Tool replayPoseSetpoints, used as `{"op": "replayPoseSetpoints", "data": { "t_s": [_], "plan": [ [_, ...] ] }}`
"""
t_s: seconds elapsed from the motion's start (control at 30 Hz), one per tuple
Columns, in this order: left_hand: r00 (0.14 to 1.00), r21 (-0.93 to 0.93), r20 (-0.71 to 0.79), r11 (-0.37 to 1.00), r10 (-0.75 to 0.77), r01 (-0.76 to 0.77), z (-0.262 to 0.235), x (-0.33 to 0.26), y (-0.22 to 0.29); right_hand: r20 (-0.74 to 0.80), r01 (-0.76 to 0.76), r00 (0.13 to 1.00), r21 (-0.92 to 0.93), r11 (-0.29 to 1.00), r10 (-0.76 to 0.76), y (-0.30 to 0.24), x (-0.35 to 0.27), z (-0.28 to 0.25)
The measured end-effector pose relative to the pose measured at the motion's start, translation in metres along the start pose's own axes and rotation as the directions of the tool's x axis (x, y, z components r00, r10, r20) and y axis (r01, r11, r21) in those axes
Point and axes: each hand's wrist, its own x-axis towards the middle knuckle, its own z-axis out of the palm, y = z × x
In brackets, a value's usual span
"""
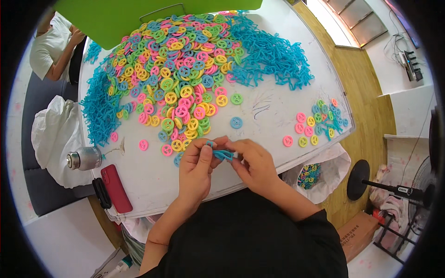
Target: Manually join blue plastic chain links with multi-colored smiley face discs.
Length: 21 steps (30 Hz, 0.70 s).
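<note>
- the left hand (197,162) and the right hand (252,162) meet over the near edge of the white table (273,116), both pinched on one small blue plastic branched piece (222,154) held between their fingertips.
- just beyond the hands lies a big heap of round plastic wheels in pink, yellow, green and blue (181,69).
- tangled piles of blue plastic branched pieces (273,55) flank the heap on both sides.
- a smaller cluster of coloured wheels (320,123) sits to the right.
- a red phone (116,187) and a silver metal canister (85,158) lie at the left.
- a white bag holding wheels (309,176) hangs below the table's right edge.
</note>
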Motion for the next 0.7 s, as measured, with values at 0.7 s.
{"op": "replayPoseSetpoints", "data": {
  "t_s": [0.7],
  "plan": [
    [0.99,0.513,0.129,0.858,-0.052,-0.021,-0.007,0.001,0.011,-0.196,-0.266,0.964,-0.656,0.706,0.181,0.038,-0.034,-0.085]
  ]
}}
